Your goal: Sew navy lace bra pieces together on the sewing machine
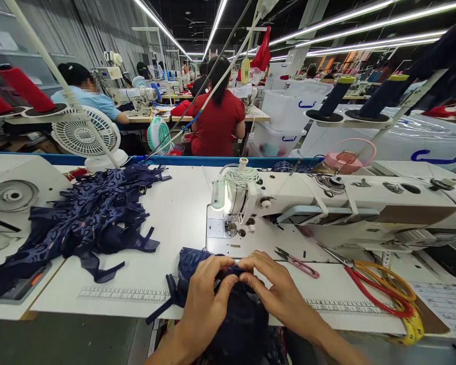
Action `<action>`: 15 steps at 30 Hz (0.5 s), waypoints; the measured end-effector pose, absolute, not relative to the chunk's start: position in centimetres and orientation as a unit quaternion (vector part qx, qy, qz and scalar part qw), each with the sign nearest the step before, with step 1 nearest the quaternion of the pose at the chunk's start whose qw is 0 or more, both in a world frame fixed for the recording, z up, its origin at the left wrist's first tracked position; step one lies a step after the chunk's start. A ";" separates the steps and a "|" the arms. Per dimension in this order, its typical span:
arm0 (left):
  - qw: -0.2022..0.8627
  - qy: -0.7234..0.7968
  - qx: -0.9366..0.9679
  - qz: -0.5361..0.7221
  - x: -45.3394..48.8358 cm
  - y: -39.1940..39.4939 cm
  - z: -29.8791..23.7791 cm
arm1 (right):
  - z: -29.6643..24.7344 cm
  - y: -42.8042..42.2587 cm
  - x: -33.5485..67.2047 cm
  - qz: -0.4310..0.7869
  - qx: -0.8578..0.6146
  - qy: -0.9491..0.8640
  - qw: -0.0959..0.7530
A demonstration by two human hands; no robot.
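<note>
Both my hands hold a dark navy lace garment piece (192,263) at the table's front edge. My left hand (205,296) pinches its top edge with fingers curled. My right hand (277,291) pinches the same edge from the right, fingertips nearly meeting the left ones. The fabric bunches below my hands and hangs off the table. Just beyond it stands the white sewing machine (327,203), its needle area (231,228) a little behind my fingers.
A pile of navy lace pieces (87,218) lies on the left of the white table (175,213). Pink thread snips (298,263) and red-orange scissors (380,286) lie at right. A small fan (85,134) stands behind. Other workers sit at machines farther back.
</note>
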State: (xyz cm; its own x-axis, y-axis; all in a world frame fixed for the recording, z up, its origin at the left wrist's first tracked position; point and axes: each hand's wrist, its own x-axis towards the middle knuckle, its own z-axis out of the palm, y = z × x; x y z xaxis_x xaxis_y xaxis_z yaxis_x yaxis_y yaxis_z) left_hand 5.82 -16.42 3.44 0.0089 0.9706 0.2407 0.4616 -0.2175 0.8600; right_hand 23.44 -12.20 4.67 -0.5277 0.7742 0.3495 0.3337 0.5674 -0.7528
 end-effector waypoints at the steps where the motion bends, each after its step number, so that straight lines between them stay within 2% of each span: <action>1: 0.343 0.550 0.631 0.426 5.6 -16.2 3.7 | 4.7 -12.3 23.5 0.329 -0.354 -0.808 0.337; 3: 0.412 0.538 0.609 0.413 5.2 -16.0 4.0 | 4.7 -12.3 23.6 0.352 -0.377 -0.795 0.318; 6: 0.460 0.518 0.594 0.409 4.8 -15.7 4.4 | 4.8 -12.4 23.5 0.376 -0.411 -0.775 0.300; 12: 0.496 0.511 0.567 0.415 4.9 -15.6 4.5 | 5.4 -12.5 23.4 0.382 -0.434 -0.769 0.273; 15: 0.488 0.518 0.558 0.427 5.1 -15.7 3.7 | 5.5 -12.7 23.6 0.319 -0.413 -0.815 0.253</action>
